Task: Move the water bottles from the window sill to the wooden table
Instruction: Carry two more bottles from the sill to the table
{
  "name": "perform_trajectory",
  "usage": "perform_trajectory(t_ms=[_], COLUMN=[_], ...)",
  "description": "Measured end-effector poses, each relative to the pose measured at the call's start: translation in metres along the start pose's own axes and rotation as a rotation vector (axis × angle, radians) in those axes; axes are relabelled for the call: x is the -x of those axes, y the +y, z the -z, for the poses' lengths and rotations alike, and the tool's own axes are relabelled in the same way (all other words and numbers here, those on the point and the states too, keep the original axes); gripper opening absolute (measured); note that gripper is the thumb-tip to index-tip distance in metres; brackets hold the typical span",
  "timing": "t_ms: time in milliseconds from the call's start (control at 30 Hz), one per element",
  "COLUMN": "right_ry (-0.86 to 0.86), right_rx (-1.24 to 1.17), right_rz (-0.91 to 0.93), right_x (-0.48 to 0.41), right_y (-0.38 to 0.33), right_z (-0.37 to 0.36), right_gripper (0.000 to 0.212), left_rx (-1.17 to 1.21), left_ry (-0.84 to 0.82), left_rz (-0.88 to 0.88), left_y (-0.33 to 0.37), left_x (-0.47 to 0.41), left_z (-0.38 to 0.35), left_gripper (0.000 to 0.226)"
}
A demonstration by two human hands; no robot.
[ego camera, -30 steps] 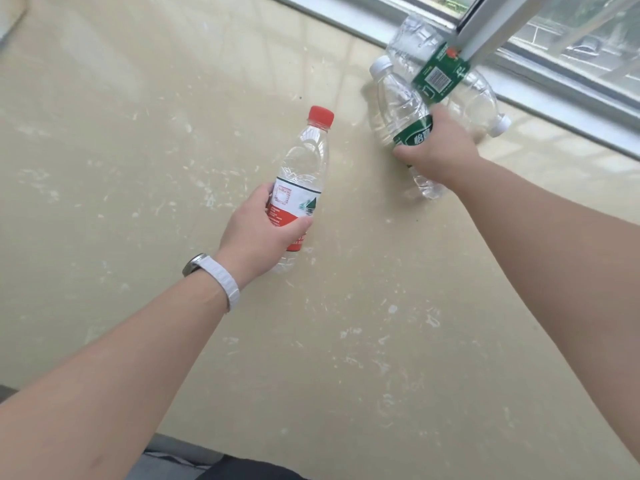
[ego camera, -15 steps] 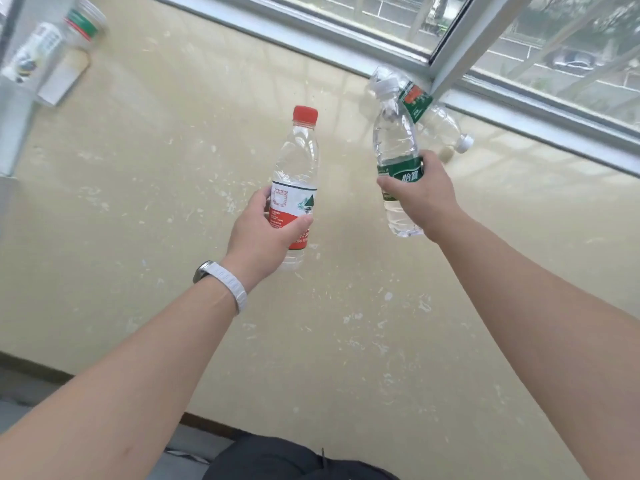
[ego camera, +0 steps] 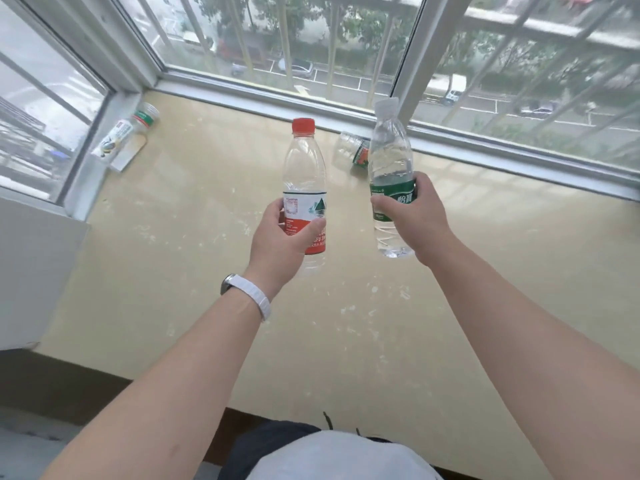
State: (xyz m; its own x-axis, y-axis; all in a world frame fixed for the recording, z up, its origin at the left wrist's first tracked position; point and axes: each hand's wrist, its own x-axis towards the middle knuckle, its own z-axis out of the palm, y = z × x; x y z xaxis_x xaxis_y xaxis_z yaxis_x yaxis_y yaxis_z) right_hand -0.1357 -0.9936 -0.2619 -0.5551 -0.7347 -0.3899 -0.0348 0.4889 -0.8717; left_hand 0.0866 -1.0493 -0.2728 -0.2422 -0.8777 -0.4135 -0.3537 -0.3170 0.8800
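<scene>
Our left hand (ego camera: 280, 247) clasps the red-capped bottle (ego camera: 304, 168), our right hand (ego camera: 415, 220) the green-labelled bottle (ego camera: 391, 157), above the window sill (ego camera: 173, 237) for carrying.

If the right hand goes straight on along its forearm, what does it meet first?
Probably the lying bottle by the window frame; the right hand may pass above it, as depth is unclear.

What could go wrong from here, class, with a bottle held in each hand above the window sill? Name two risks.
Both hands are full: the left hand grips the red-capped bottle, the right hand the green-label bottle, so a slip would likely go uncaught. Two more lie on the window sill, a clear bottle by the window frame and a labelled bottle in the left corner; they might roll or be forgotten.
</scene>
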Motion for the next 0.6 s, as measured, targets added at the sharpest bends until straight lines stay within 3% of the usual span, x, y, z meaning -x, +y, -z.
perform_trajectory(t_ms=[233, 467, 600], right_ry=[0.034, 0.072, 0.151], right_rx=[-0.065, -0.093, -0.125], right_rz=[0.112, 0.224, 0.254], right_x=[0.065, 0.134, 0.171], right_y=[-0.045, -0.078, -0.087], right_z=[0.01, 0.011, 0.008], right_gripper=[0.042, 0.051, 0.05], left_rx=[0.012, -0.028, -0.031], left_ry=[0.001, -0.111, -0.181], left_rz=[-0.158, -0.297, -0.348], left_y=[0.047, 0.077, 0.092], left_x=[0.042, 0.076, 0.086], left_z=[0.032, 0.07, 0.091], left_gripper=[0.048, 0.054, 0.047])
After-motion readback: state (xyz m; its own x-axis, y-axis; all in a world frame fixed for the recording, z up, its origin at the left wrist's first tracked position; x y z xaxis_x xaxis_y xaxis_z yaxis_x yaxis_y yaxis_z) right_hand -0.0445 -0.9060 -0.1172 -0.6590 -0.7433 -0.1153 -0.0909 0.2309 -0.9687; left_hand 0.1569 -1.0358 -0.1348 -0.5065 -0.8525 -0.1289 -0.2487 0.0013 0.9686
